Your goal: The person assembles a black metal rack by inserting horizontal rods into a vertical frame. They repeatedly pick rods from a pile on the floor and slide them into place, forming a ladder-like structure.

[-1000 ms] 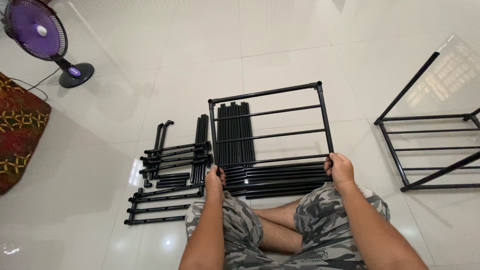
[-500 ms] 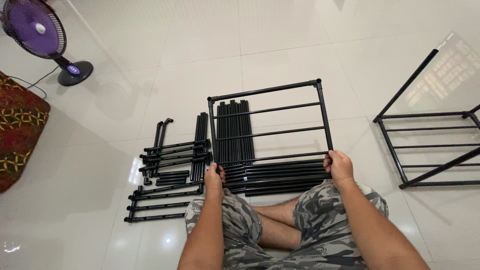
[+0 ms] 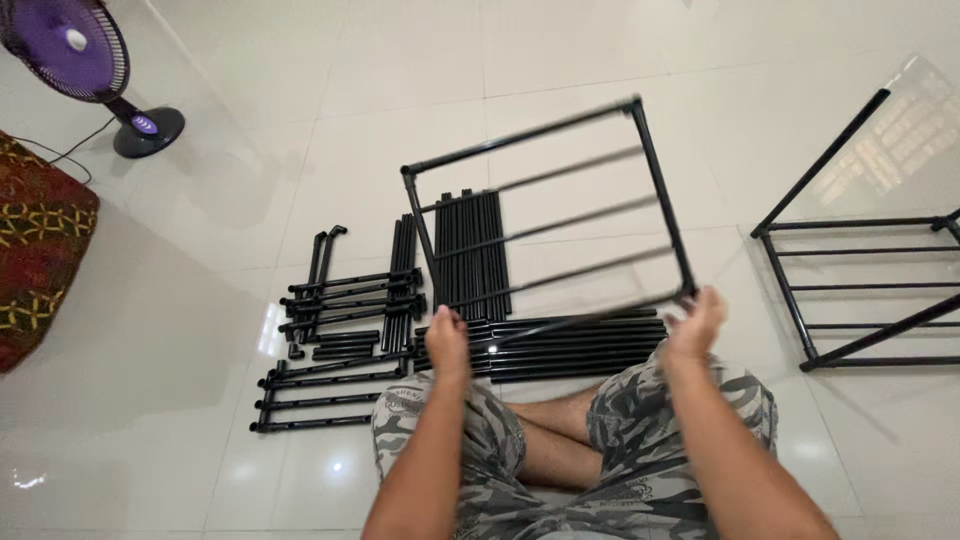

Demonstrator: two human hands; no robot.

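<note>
I sit cross-legged on a white tiled floor in camouflage shorts. A black rectangular shelf frame (image 3: 560,215) with several cross bars is lifted and tilted in front of me. My left hand (image 3: 446,335) grips its near left corner. My right hand (image 3: 694,320) grips its near right corner. Under the frame lies a bundle of long black tubes (image 3: 570,348) pointing sideways, and a second stack of black tubes (image 3: 474,250) pointing away from me.
More black tubes with connectors (image 3: 345,320) lie left of my knees. A partly built black rack (image 3: 860,290) stands at the right. A purple floor fan (image 3: 75,60) stands at the far left, beside a red patterned cushion (image 3: 35,250).
The shelf frame lay flat on the floor with my hands on its near edge. Both hands have now raised it, and its far end has tilted up and to the right.
</note>
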